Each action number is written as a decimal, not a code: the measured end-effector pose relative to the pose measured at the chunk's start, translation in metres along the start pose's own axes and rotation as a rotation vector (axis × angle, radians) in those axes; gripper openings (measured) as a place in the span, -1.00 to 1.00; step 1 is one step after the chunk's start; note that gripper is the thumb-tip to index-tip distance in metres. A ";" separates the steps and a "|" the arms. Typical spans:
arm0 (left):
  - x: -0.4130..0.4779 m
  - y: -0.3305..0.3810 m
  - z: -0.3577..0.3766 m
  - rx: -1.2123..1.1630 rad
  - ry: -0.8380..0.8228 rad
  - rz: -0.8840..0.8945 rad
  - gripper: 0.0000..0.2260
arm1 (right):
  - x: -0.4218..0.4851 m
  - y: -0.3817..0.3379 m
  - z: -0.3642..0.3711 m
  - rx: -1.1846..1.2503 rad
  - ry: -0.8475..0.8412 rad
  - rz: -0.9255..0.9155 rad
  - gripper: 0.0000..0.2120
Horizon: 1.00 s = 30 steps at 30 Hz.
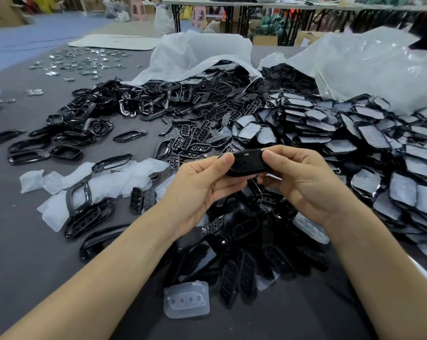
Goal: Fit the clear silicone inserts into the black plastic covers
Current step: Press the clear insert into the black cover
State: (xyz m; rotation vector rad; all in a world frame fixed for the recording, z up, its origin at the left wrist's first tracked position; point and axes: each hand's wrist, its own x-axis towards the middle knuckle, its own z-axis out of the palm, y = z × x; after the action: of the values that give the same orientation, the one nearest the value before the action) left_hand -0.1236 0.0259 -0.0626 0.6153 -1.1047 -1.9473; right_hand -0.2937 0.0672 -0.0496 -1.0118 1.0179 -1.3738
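Head view, black cover [248, 163] lying crosswise, left hand [202, 187] and right hand [303, 180] pinching its ends

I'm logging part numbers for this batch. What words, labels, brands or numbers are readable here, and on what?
No text reads clearly anywhere.
black cover, pinched by the left hand and right hand: small pale mark, too blurred to read.
cardboard box in the background: any print too small to read.
clear silicone insert nearest the camera: no lettering shows.
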 end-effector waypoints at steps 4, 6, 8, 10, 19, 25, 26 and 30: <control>0.000 0.001 0.001 -0.019 -0.007 -0.016 -0.73 | 0.000 0.000 0.001 0.005 0.027 0.015 -0.88; -0.001 0.001 0.002 -0.037 -0.017 -0.024 -0.73 | 0.001 0.000 0.001 0.025 0.057 0.033 -0.87; -0.001 0.000 0.003 -0.045 -0.021 -0.025 -0.73 | 0.001 0.000 0.002 0.071 0.083 0.056 -0.86; -0.001 0.001 0.004 -0.061 -0.016 -0.031 -0.73 | 0.001 0.000 0.003 0.133 0.105 0.094 -0.86; -0.001 -0.001 0.006 -0.082 -0.013 -0.051 -0.73 | 0.002 -0.001 0.005 0.385 0.219 0.316 -0.82; 0.001 -0.002 0.006 -0.070 0.048 -0.007 -0.78 | 0.005 0.007 0.006 0.462 0.193 0.216 -0.76; 0.001 -0.002 0.006 -0.068 0.064 0.000 -0.79 | 0.006 0.007 0.006 0.459 0.191 0.206 -0.78; 0.002 -0.004 0.005 -0.037 0.123 0.030 -0.81 | 0.005 0.008 0.006 0.420 0.191 0.162 -0.82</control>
State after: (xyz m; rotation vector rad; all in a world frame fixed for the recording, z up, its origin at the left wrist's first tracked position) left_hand -0.1297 0.0278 -0.0634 0.6852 -0.9942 -1.8737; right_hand -0.2857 0.0612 -0.0556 -0.4853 0.8769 -1.4878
